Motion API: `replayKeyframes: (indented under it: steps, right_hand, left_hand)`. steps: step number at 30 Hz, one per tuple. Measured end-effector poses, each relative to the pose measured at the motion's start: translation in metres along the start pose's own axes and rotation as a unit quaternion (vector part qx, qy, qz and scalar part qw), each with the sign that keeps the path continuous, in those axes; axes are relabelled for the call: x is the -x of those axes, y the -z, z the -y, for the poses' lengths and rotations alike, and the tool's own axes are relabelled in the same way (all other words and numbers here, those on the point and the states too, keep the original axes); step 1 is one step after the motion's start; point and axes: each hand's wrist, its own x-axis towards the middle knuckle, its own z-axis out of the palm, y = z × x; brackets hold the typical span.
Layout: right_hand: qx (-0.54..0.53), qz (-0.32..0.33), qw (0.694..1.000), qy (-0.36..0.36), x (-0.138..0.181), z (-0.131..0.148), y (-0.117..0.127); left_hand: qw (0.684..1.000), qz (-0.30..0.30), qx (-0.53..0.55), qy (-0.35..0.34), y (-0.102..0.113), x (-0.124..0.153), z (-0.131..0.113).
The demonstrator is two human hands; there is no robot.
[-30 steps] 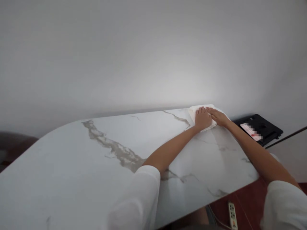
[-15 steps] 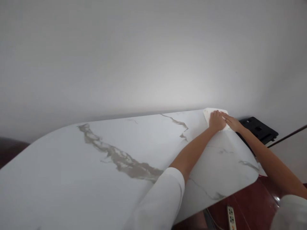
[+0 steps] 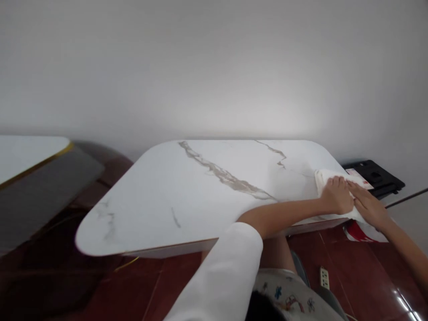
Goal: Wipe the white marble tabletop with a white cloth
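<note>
A white cloth lies bunched at the right end of a white marble-patterned table. My left hand presses down on it, its fingers closed over the fabric. Just to the right, my right hand also holds the cloth against the table's edge, its fingertips meeting the left hand. Part of the cloth is hidden under both palms, and some of it hangs past the edge below the right hand.
Behind the table runs a plain wall. A black plastic object sits beyond the right end. Another white-topped table with a gold edge stands at left. On the red tiled floor lies a power strip.
Both hands have drawn the cloth from the far right corner toward me, to the near right edge. My view has shifted, bringing the second table and my lap into sight.
</note>
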Motion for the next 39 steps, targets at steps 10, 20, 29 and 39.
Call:
replayKeyframes:
  steps: [10,20,29,39]
  right_hand:
    - [-0.043,-0.005,0.996,0.080,-0.061,0.228,-0.045]
    - [-0.155,0.088,0.976,0.127,-0.150,0.483,-0.107]
    - [-0.149,0.111,0.969,0.164,-0.256,0.556,-0.133]
    - [-0.131,0.072,0.980,0.129,-0.383,0.529,-0.193]
  left_hand:
    - [0.989,0.114,-0.048,0.086,0.115,0.168,0.092]
    - [0.927,0.134,-0.113,0.331,0.233,0.355,0.202]
    - [0.927,0.086,-0.124,0.344,0.263,0.398,0.340]
    - [0.937,0.082,-0.151,0.304,0.248,0.326,0.471]
